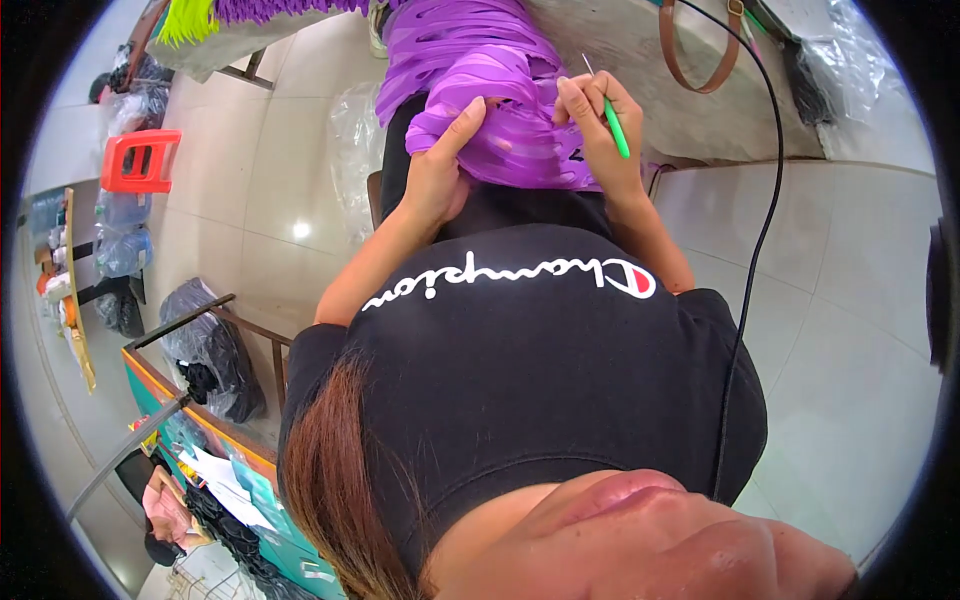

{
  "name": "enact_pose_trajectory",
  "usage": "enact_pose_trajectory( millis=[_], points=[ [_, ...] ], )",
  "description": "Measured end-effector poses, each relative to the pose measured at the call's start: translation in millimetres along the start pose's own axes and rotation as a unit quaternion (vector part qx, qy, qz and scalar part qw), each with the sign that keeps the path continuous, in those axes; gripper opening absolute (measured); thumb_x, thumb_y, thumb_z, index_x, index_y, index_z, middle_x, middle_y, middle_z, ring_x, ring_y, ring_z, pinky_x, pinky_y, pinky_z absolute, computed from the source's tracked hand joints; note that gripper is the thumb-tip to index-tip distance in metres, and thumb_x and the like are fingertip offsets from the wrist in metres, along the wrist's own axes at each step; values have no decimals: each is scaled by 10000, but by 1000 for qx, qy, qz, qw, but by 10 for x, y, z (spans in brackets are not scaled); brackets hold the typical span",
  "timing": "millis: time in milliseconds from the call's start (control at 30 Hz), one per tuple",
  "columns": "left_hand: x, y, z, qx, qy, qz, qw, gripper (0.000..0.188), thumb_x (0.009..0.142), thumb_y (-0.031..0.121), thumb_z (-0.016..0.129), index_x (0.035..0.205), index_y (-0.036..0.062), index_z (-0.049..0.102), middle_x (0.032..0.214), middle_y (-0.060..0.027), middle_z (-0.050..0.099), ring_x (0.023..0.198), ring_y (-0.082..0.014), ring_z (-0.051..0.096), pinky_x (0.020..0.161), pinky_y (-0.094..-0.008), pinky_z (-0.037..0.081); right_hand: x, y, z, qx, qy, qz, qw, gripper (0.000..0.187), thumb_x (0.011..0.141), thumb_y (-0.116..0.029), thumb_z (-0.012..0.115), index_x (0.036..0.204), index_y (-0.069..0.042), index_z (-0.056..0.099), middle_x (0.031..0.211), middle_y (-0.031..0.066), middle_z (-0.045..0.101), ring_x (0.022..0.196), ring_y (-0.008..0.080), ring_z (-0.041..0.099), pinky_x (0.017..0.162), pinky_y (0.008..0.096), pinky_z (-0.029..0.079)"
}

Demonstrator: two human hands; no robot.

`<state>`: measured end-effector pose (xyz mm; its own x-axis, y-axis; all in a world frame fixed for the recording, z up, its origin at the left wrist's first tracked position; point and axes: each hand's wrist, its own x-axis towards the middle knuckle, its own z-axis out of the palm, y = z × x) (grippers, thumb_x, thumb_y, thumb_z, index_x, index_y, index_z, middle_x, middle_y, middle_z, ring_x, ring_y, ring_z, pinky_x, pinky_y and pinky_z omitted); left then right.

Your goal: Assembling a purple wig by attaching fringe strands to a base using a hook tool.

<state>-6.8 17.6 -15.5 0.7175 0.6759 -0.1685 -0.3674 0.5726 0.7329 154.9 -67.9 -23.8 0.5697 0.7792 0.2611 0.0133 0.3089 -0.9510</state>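
Purple cloth (495,150) with many strip-like slits lies bunched across my lap and runs on away from me. My left hand (445,170) grips its left side, the thumb on top of a fold and the fingers underneath. In my right hand (608,125) is a slim green-handled tool (617,130) with a thin metal tip that points away from me. The fingertips of that hand are at the right edge of the cloth. Whether they also pinch a strip of it, I cannot make out.
A grey surface (690,100) lies ahead on the right, with a brown strap (690,80) on it. A black cable (765,230) hangs down my right side. On the left stand a red stool (140,161) and a teal-topped table (290,560). Another person (170,510) sits beyond.
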Motion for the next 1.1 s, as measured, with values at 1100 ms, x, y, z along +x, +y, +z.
enact_pose_trajectory(
  millis=[1100],
  points=[
    [48, 6, -237, -40, 1, 30, 999, 422, 979, 357, 440, 1223, 20, 509, 1151, -125, 587, 1037, -223, 583, 915, -380, 463, -293, 1947, -3001, -120, 506, 78, 851, 142, 828, -42, 640, 737, -24, 533, 799, 148, 640, 768, 264, 640, 684, 344, 520]
  ],
)
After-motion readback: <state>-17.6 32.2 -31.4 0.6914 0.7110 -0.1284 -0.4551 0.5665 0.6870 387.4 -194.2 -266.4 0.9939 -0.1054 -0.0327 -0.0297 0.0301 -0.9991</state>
